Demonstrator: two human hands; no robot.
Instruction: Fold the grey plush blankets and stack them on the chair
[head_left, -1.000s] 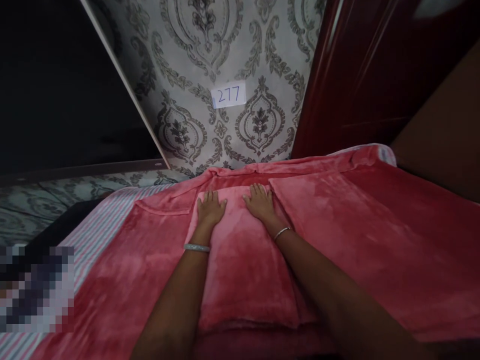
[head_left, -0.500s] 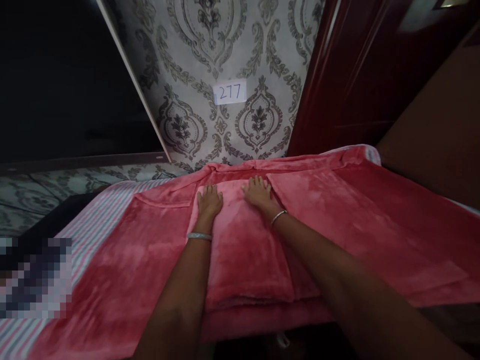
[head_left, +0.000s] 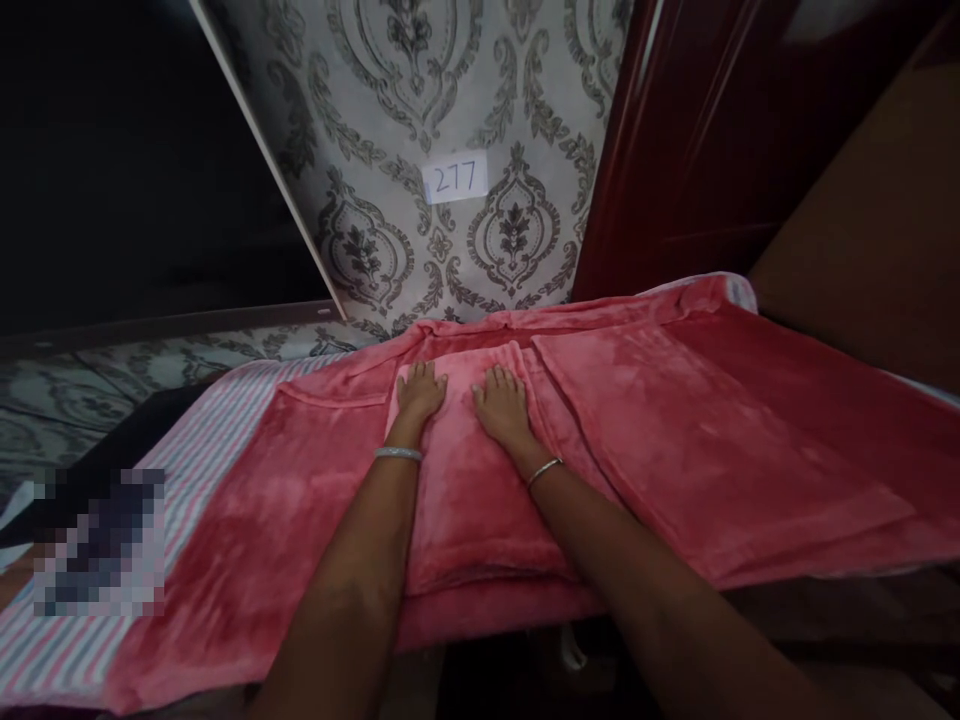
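Observation:
Pink-red plush fabric (head_left: 300, 500) lies spread before me, with a narrow folded panel (head_left: 480, 510) of the same fabric in its middle. My left hand (head_left: 421, 392) presses flat on the far left corner of that panel, fingers slightly spread. Beside it, my right hand (head_left: 502, 403) lies flat near the panel's far right edge, its fingers also apart. Neither hand grasps anything. To the right, another plush layer (head_left: 675, 430) lies folded over, with a visible gap between it and the middle panel. Whether the fabric is a garment or a blanket I cannot tell.
Striped cloth (head_left: 202, 440) lies under the plush at the left. A large dark screen (head_left: 135, 170) stands at the back left, and a dark red door (head_left: 697, 150) at the right. Patterned wallpaper behind carries a paper marked 277 (head_left: 455, 177). A blurred patch covers the lower left.
My right hand has slid left, closer to my left hand, and the panel's right edge has shifted left with it. The gap to the right layer has widened. The view has shifted slightly.

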